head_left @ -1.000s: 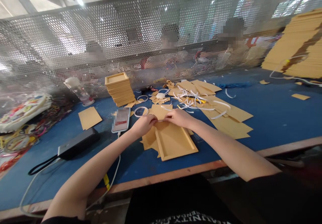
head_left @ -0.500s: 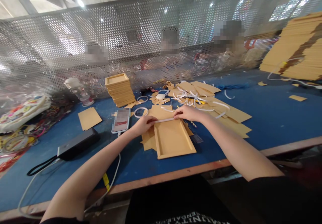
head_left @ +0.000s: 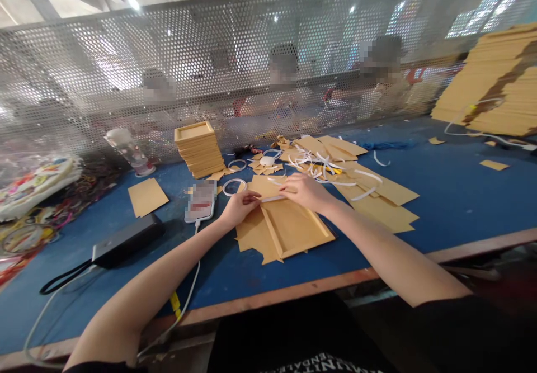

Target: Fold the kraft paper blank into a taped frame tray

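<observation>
A shallow tan cardboard tray (head_left: 300, 230) with raised edges lies in front of me, turned at an angle on loose sheets of tan cardboard (head_left: 251, 236). Along its far edge runs a narrow white strip (head_left: 272, 198). My left hand (head_left: 239, 209) is closed in a pinch at the strip's left end, by the tray's far left corner. My right hand (head_left: 306, 192) reaches over the far edge, its fingers closed on the strip further right and its palm hiding part of the tray.
Flat cardboard and white strip offcuts (head_left: 321, 163) lie beyond my right hand. A stack of trays (head_left: 200, 155), a phone (head_left: 200, 201), a white ring (head_left: 234, 187) and a black case (head_left: 128, 240) are on the left. Taller cardboard piles (head_left: 490, 82) stand far right, before a perforated metal screen (head_left: 235, 71).
The tray has turned and its near edge has shifted right. My right hand has moved slightly left along the strip, while my left hand has stayed nearly in place.
</observation>
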Tool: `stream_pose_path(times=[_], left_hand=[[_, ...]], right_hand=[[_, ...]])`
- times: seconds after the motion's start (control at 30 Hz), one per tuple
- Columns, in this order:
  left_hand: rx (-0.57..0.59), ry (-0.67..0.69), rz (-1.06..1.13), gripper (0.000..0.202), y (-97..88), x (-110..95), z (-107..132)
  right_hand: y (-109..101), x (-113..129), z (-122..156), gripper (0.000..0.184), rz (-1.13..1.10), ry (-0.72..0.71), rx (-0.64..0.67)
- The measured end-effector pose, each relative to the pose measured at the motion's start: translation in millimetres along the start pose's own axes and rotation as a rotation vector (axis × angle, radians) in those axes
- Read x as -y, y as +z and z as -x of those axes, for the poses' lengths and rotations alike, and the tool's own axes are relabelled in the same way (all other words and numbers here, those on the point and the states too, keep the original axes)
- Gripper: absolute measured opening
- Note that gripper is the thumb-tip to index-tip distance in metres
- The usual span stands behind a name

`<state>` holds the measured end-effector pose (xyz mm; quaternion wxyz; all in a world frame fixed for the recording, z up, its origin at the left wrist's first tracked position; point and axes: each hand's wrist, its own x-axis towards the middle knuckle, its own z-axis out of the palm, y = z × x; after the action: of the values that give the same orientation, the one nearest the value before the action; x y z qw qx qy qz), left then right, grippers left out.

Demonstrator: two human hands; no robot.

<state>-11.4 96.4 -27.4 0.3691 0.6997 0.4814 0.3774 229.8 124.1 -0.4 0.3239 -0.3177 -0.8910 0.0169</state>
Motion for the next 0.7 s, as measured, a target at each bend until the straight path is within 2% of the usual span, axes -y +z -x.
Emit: stream_pose_path(times=[0.07, 0.2, 0.4, 0.7], left_hand=[[-0.012, 0.008, 0.024, 0.025, 1.5, 0, 1], [-0.007, 0.030, 0.063, 0.031, 3.7, -3, 4], [-0.011, 0.057, 0.096, 0.034, 5.8, -8, 7], [-0.046, 0.093, 0.083, 0.035, 5.8, -12, 10]], right_hand=[[10, 16, -3, 0.013, 0.031, -0.097, -0.012], [25, 33, -8, 0.015, 0.095, -0.144, -0.017], [32, 29, -7, 0.015, 0.126, -0.137, -0.014], [29, 30, -9, 0.014, 0.038, -0.108, -0.032]])
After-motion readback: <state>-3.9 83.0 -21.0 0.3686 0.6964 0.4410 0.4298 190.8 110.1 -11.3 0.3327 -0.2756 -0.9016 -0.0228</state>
